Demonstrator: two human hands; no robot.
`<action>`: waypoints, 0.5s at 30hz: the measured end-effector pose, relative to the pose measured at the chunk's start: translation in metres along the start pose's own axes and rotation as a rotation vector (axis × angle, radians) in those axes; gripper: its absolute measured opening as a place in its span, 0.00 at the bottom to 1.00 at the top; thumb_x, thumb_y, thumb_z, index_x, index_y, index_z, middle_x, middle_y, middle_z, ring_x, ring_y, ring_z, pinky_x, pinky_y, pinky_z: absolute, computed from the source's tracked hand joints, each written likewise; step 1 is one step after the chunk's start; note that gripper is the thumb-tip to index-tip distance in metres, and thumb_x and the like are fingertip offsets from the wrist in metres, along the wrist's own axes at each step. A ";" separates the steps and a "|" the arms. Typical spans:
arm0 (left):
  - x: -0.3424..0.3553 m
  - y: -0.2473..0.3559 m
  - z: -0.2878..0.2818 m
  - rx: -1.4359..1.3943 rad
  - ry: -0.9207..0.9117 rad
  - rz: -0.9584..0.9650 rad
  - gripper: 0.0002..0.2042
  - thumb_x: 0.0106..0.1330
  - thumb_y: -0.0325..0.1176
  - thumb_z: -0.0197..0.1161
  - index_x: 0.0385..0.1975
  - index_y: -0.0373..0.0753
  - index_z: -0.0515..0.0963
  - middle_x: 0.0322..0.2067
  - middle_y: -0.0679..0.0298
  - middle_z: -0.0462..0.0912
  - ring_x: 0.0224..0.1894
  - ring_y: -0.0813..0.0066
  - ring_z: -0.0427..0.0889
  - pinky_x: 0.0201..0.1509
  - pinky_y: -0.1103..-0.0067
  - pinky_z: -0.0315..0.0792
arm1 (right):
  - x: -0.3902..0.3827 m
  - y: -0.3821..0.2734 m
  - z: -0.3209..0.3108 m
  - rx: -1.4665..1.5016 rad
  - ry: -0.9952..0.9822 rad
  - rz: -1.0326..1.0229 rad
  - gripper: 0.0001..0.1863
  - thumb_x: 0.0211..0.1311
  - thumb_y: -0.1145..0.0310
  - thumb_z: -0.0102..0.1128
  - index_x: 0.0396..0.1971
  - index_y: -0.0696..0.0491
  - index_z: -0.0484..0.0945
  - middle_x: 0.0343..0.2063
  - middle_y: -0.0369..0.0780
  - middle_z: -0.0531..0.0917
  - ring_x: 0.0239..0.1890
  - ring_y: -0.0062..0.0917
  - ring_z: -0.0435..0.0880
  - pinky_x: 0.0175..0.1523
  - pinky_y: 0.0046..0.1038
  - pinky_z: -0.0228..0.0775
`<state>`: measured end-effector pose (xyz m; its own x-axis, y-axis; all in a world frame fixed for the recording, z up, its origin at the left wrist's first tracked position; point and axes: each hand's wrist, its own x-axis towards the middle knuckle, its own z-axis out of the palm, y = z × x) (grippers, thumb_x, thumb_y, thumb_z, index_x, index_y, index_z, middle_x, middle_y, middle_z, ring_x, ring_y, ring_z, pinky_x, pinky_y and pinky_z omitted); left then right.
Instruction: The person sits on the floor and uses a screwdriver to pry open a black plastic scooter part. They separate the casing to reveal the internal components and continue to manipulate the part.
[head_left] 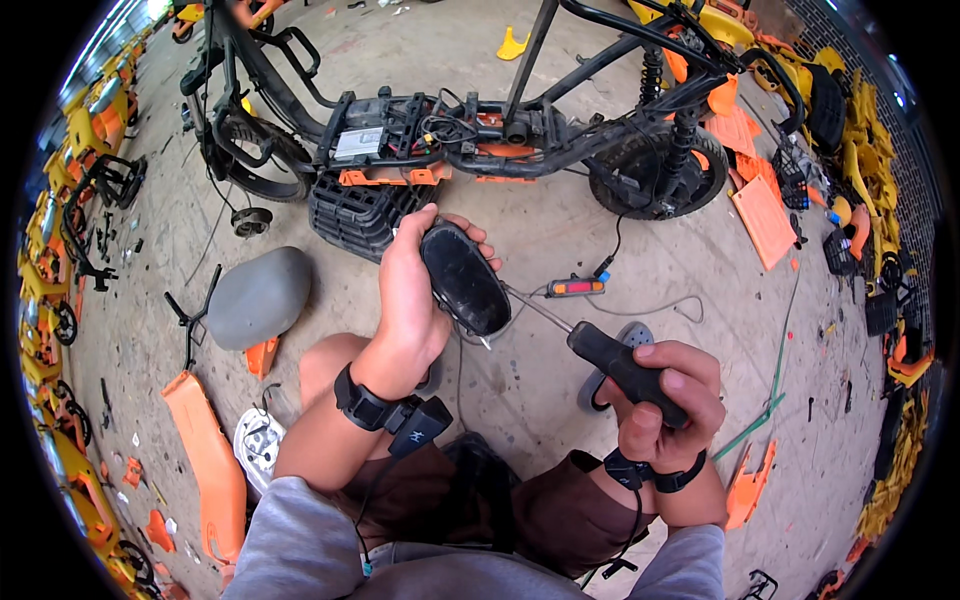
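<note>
My left hand (412, 290) is closed around a glossy black oval unit (464, 278), possibly a display or lamp housing, held up in front of me. In my right hand (672, 400) is a screwdriver (622, 370), its black handle wrapped by my fingers. The metal shaft points up and left, and its tip reaches the right edge of the oval unit; whether it touches a screw is hidden. Beyond my hands stands a stripped black scooter frame (555, 150) with wheels and wiring. A red and orange tail light (575, 287) hangs by a cable from its rear.
A grey rounded seat or cover (260, 298) lies at left, above a long orange panel (207, 465). A white metal part (258, 445) rests by my left leg. Orange panels (762, 222) and heaped yellow parts (862, 160) lie at right; yellow scooters line the left side.
</note>
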<state>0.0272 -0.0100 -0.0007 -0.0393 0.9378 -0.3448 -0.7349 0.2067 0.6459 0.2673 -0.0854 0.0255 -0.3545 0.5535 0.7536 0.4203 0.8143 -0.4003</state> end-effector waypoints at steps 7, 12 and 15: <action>-0.001 0.000 0.001 0.014 0.003 0.023 0.18 0.71 0.45 0.48 0.33 0.34 0.74 0.29 0.57 0.80 0.31 0.64 0.81 0.39 0.70 0.77 | -0.005 0.003 0.010 -0.006 0.189 0.041 0.18 0.64 0.66 0.63 0.49 0.56 0.70 0.40 0.50 0.79 0.35 0.32 0.82 0.35 0.26 0.75; 0.000 0.002 0.002 -0.021 0.022 0.054 0.18 0.71 0.44 0.48 0.32 0.34 0.74 0.29 0.57 0.80 0.31 0.65 0.81 0.40 0.70 0.77 | 0.003 -0.001 0.016 0.053 0.282 0.095 0.18 0.63 0.70 0.63 0.49 0.57 0.69 0.40 0.51 0.77 0.35 0.32 0.81 0.36 0.27 0.75; 0.000 0.001 0.000 0.005 0.029 0.075 0.17 0.71 0.43 0.48 0.32 0.33 0.74 0.29 0.57 0.80 0.31 0.65 0.81 0.40 0.70 0.77 | 0.006 0.000 0.006 -0.006 0.126 0.068 0.21 0.61 0.71 0.63 0.52 0.58 0.67 0.42 0.51 0.76 0.35 0.32 0.80 0.37 0.26 0.74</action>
<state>0.0264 -0.0097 -0.0007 -0.1133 0.9424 -0.3147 -0.7259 0.1378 0.6739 0.2598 -0.0809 0.0271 -0.2178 0.5806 0.7845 0.4452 0.7744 -0.4495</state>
